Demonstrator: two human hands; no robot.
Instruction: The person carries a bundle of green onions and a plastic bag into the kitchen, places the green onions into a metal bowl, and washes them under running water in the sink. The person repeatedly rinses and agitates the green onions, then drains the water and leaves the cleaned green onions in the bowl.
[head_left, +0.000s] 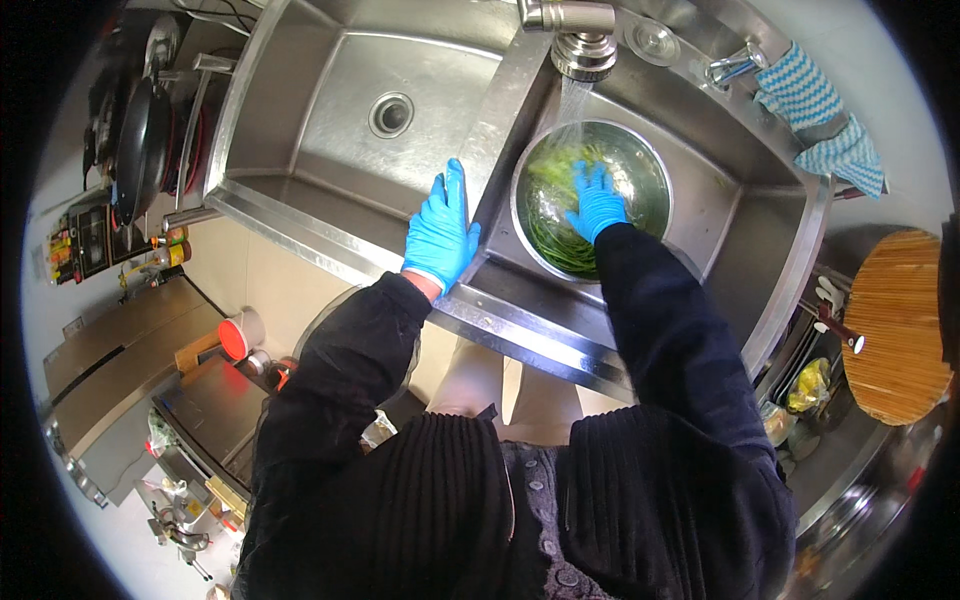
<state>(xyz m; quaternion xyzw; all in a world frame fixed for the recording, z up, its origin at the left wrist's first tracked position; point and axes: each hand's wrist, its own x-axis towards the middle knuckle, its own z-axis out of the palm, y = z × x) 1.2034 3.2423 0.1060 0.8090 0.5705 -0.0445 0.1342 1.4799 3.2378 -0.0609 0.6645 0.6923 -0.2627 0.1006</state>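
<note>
A round metal bowl (667, 196) stands in the right basin of a stainless steel sink (480, 142). Long thin green vegetables (555, 244) lie in water inside it, and a stream from the faucet (584, 56) falls into its far side. My right hand (599, 201), in a blue glove, is over the greens with its fingers spread; whether the fingertips touch them is unclear. My left hand (442, 232), also in a blue glove, rests on the divider between the two basins, near the sink's front edge, and holds nothing.
The left basin has a drain (391, 115). A metal strainer (652, 42) lies on the back ledge. Blue-and-white striped cloths (806, 86) hang at the back right. A round wooden board (896, 326) stands far right; a dark pan (141, 154) hangs far left.
</note>
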